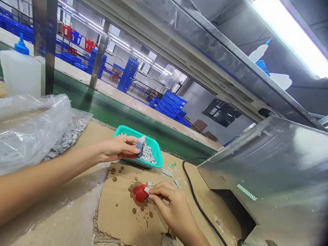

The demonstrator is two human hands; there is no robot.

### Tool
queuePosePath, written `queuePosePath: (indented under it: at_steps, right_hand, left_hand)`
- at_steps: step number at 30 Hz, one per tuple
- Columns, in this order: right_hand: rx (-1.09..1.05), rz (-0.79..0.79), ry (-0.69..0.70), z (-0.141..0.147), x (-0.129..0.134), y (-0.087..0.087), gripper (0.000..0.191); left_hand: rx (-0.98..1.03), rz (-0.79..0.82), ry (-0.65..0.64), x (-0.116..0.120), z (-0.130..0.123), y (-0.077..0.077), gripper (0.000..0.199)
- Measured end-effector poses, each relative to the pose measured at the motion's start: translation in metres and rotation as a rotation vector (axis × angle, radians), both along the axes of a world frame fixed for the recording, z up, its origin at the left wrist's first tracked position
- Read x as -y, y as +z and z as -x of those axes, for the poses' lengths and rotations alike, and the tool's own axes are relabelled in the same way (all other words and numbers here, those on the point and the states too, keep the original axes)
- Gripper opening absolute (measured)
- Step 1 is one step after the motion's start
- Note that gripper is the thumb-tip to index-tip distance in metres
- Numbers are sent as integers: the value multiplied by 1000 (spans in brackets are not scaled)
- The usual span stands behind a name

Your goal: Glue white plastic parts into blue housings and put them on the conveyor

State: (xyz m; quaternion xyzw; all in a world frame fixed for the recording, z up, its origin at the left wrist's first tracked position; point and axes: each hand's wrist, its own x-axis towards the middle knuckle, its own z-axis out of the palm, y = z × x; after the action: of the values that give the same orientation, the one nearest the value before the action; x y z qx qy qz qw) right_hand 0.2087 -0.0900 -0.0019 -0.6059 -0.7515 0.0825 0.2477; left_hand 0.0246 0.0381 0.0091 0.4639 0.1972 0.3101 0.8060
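Note:
My left hand (119, 148) pinches a small blue-grey part with a whitish tip (139, 147), held up over the front of a turquoise basket (158, 157). Inside that basket lie many small grey pieces (149, 155). Lower down, my right hand (171, 199) grips a small light grey plastic piece (147, 190) between thumb and fingers, at the rim of a red cup (139, 193). The cup stands on a cardboard sheet (121, 219) marked with dark wet spots. Another small grey piece (151, 183) rests just behind the cup.
A clear plastic bag (30, 131) with grey pieces lies at left, below a white bottle with a blue cap (21, 69). Right of the cardboard run a black cable (198, 204) and a metal housing (273, 171). A green conveyor belt (110, 106) passes behind.

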Motion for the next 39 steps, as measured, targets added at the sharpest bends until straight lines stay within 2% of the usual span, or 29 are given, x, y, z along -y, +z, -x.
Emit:
queuePosePath:
  at_steps: [5,9,12,15,20,22,27,32,39]
  right_hand:
    - [11,-28,35,0,0,-2,16]
    - [15,-42,36,-2,1,-1,16]
    - [-24,-88,13,-1,0,3,16]
    - [-53,-59,-4,0,-2,8,15]
    - [-88,-34,-33,3,-6,18,14]
    - [-139,-37,-23,4,-9,22,13]
    - [-426,-127,-67,6,-18,28,8]
    - [-477,-129,-57,11,-24,26,8]
    - [-475,-131,-65,15,-26,17,8]
  left_hand:
    - [-12,17,-5,1,-3,-5,26]
    - [-64,-35,-16,4,-5,-9,26]
    - [-90,-97,23,7,-8,-10,23]
    - [-108,-153,55,11,-9,-9,19]
    - [-155,-123,71,12,-10,-8,20]
    - [-150,-137,40,13,-10,-9,18]
    - [-158,-148,-25,18,-10,-8,20]
    - [-169,-179,-36,22,-11,-6,19]
    - [-135,-118,-67,20,-14,-12,18]
